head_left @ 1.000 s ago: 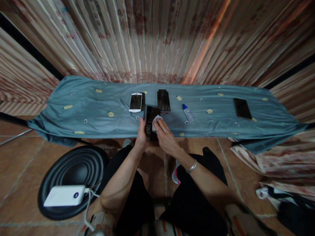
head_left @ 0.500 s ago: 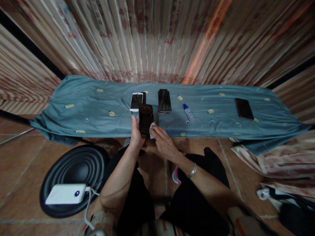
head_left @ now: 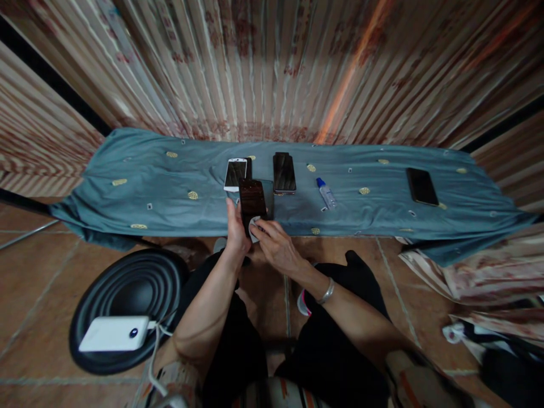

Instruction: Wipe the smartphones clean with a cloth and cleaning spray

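A: What do we have in hand?

B: Our left hand (head_left: 234, 233) grips a dark phone (head_left: 252, 199) by its edge, screen up, over the near rim of the teal cloth (head_left: 140, 181). Our right hand (head_left: 274, 246) pinches a white wipe (head_left: 254, 222) against its lower end.

A: How far along?

B: Wiping looks underway. A white phone (head_left: 235, 173), a black phone (head_left: 284, 173), a far phone (head_left: 421, 186) and a spray bottle (head_left: 326, 194) lie on the cloth.

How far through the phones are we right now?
Nothing shows which are done: the white phone and a dark phone lie side by side mid-table, another dark phone far right, finish unreadable. In hand: left hand holds a black phone while right hand presses a small white cloth to its lower end. The spray bottle lies on the blue cloth.
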Motion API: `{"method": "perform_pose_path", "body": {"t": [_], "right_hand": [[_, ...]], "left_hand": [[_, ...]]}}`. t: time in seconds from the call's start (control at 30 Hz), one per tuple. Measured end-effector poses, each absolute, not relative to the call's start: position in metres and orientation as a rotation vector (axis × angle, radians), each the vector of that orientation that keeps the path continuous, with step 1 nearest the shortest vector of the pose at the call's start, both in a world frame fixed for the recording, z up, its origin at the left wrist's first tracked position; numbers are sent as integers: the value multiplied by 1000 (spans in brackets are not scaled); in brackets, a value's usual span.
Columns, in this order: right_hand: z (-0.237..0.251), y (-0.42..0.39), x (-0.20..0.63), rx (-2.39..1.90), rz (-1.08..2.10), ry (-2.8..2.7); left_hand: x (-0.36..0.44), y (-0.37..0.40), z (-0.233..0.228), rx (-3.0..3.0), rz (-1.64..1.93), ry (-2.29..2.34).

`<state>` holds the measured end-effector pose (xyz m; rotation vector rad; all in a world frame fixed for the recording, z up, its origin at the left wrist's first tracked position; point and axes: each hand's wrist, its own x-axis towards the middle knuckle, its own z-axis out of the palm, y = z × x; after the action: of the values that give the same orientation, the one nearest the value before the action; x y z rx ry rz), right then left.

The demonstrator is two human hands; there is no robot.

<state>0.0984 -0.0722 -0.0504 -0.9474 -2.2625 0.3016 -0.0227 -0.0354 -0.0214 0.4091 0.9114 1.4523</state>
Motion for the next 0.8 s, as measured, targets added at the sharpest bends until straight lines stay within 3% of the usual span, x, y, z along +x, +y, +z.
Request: {"method": "perform_pose_path", "body": {"t": [0.8], "right_hand": [[-47, -64, 106, -946, 235, -2211]], "left_hand": [[-32, -37, -13, 439, 1521, 817]]}}
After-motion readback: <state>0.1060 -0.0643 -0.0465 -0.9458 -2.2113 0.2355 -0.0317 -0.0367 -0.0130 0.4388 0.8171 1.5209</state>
